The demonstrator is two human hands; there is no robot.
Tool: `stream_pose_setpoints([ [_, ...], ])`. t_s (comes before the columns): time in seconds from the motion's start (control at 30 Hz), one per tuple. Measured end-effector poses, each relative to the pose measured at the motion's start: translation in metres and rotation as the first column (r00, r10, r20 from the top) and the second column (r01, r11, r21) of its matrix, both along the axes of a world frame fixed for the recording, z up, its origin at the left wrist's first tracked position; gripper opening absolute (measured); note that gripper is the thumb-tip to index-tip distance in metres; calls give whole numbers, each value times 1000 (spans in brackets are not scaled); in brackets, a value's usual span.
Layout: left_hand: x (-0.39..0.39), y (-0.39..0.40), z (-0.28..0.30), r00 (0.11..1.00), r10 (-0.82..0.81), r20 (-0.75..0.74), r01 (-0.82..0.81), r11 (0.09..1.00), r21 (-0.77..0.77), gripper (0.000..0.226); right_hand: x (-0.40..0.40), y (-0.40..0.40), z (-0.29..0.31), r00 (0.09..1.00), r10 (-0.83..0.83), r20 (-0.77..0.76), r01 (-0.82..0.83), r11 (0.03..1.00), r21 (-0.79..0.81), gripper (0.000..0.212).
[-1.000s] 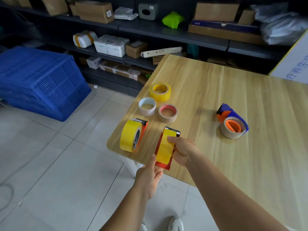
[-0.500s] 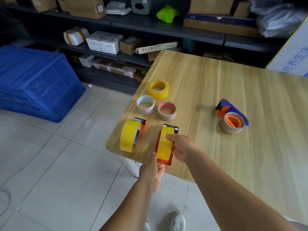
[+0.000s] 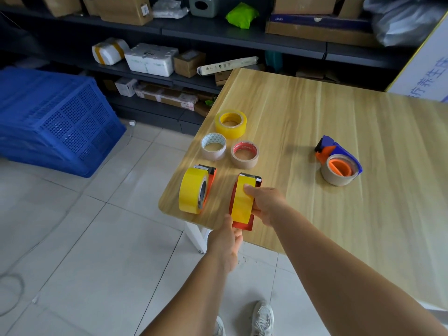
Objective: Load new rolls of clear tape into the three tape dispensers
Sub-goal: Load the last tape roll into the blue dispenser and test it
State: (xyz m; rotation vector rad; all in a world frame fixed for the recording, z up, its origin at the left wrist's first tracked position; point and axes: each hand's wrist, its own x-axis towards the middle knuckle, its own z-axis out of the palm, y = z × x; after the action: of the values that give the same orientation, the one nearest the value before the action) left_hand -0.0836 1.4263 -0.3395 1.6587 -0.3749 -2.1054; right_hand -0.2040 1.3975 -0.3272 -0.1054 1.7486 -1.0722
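A red dispenser with a yellow tape roll [image 3: 242, 202] stands on edge near the table's front left corner. My right hand [image 3: 265, 204] grips it from the right, thumb on top of the roll. My left hand [image 3: 226, 241] touches its near end from below the table edge. A second red dispenser with a yellow roll [image 3: 196, 190] stands to its left. A blue and orange dispenser [image 3: 339, 163] holding a tan roll lies to the right. Three loose rolls lie behind: yellow [image 3: 231, 124], white-cored [image 3: 213, 146], red-cored [image 3: 244, 155].
The wooden table [image 3: 339, 112] ends just in front of the dispensers. Blue crates [image 3: 48, 122] are stacked on the tiled floor at left. Dark shelves [image 3: 218, 32] with boxes and parcels run along the back. A white sign [image 3: 426, 76] leans at the right.
My right hand shifted its grip on the yellow roll's dispenser and my left hand rose to its near end. The dispenser stays in about the same spot.
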Motion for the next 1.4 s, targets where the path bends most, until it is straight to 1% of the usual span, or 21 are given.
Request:
stream_pose_setpoints([
  [0.13,-1,6,11,998,-19,-55,19,1000,1,38,4,3,3,992,32,-118,-27,999,41,30],
  [0.23,-2,12,15,997,-72,-8,72,997,-9,40,5,10,10,968,127,-215,-117,991,58,35],
  [0.27,-3,12,15,995,-103,8,103,995,-12,42,4,14,12,945,179,-272,-168,984,65,37],
  [0.33,-6,16,14,986,-163,-34,163,987,-10,53,-2,23,16,876,251,-411,-249,967,61,37],
  [0.37,-8,19,15,974,-228,-10,227,973,-52,56,-5,27,18,838,272,-474,-278,959,60,38],
  [0.4,-9,21,17,933,-340,121,356,922,-151,55,-10,32,20,804,289,-520,-299,952,68,42],
  [0.43,-11,23,20,851,-428,303,504,828,-247,54,-15,37,23,774,307,-553,-314,946,86,48],
  [0.47,-13,25,20,749,-462,474,638,696,-329,54,-20,43,25,742,332,-582,-330,937,114,55],
  [0.5,-16,26,21,653,-479,587,741,565,-363,55,-26,50,27,700,362,-615,-348,926,148,59],
  [0.6,-32,29,23,389,-495,777,920,240,-309,61,-45,69,29,547,439,-713,-369,891,265,63],
  [0.63,-39,31,25,312,-480,820,950,147,-275,63,-51,74,29,494,463,-736,-372,878,302,64],
  [0.67,-46,33,25,256,-458,851,965,73,-251,65,-57,79,30,444,481,-756,-373,866,332,64],
  [0.7,-52,34,26,218,-423,879,972,9,-237,66,-64,84,30,399,493,-773,-373,858,354,65],
  [0.73,-59,34,26,199,-374,906,971,-47,-233,67,-71,87,29,361,499,-788,-370,852,370,65],
  [0.8,-73,32,29,179,-295,939,964,-137,-227,70,-88,93,28,302,507,-807,-358,845,397,66],
  [0.9,-101,21,30,183,-230,956,951,-204,-231,73,-117,98,24,251,511,-822,-331,844,423,68],
  [1.0,-136,8,30,167,-229,959,954,-206,-216,73,-150,96,19,270,506,-819,-315,850,422,67],
  [1.07,-161,0,26,143,-236,961,959,-207,-193,72,-176,94,15,285,515,-809,-324,846,424,65],
  [1.2,-209,-14,19,78,-233,969,968,-214,-130,69,-224,85,7,284,535,-796,-350,831,434,62],
  [1.3,-244,-19,14,42,-267,963,972,-213,-101,68,-260,76,1,288,557,-779,-407,807,427,60],
  [1.4,-275,-22,7,-20,-256,966,958,-282,-55,67,-284,66,-7,262,586,-767,-490,765,417,62],
])
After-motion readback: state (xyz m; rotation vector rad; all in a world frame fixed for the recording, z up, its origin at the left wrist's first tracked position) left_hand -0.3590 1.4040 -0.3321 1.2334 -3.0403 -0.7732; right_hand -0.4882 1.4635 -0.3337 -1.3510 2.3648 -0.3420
